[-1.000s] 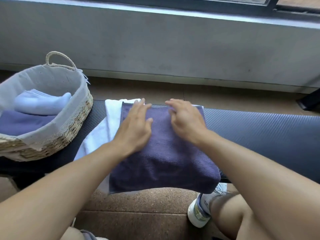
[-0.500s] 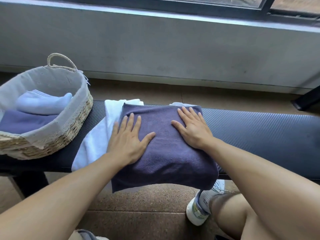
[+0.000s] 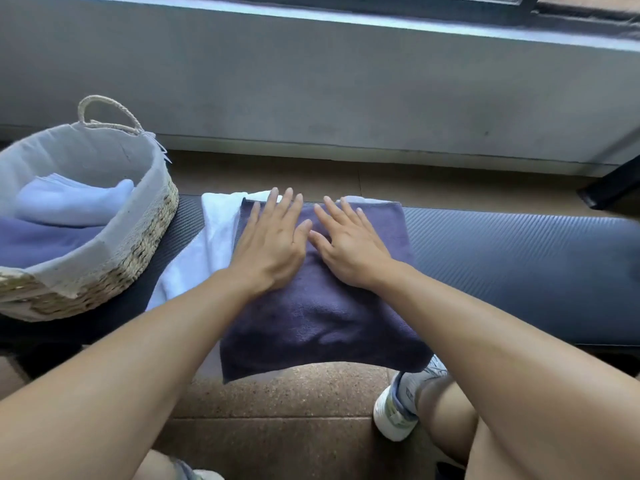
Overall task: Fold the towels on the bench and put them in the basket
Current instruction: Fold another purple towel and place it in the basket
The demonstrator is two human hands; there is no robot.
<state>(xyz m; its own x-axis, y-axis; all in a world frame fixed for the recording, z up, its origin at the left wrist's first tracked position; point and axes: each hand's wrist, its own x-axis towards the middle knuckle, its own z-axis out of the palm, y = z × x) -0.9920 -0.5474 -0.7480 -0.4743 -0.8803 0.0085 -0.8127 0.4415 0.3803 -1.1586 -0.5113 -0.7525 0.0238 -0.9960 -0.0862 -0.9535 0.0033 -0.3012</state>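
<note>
A folded dark purple towel [image 3: 322,323] lies across the dark bench [image 3: 519,258], its near edge hanging over the front. My left hand [image 3: 272,242] and my right hand [image 3: 349,244] rest flat on its far half, side by side, fingers spread, thumbs nearly touching. A white towel [image 3: 211,237] lies under it, sticking out on the left. The woven basket [image 3: 138,244] with a grey liner stands on the bench's left end. It holds a pale blue towel [image 3: 69,202] and a purple towel [image 3: 38,240].
A grey concrete wall [image 3: 311,88] under a window runs behind the bench. The floor is brown tile. A white shoe [image 3: 398,407] and my knees sit below the bench's front edge. A dark object [image 3: 613,185] stands at the far right.
Both hands slid from the towel's sides toward its middle and far edge, ending close together. The towel stayed in place.
</note>
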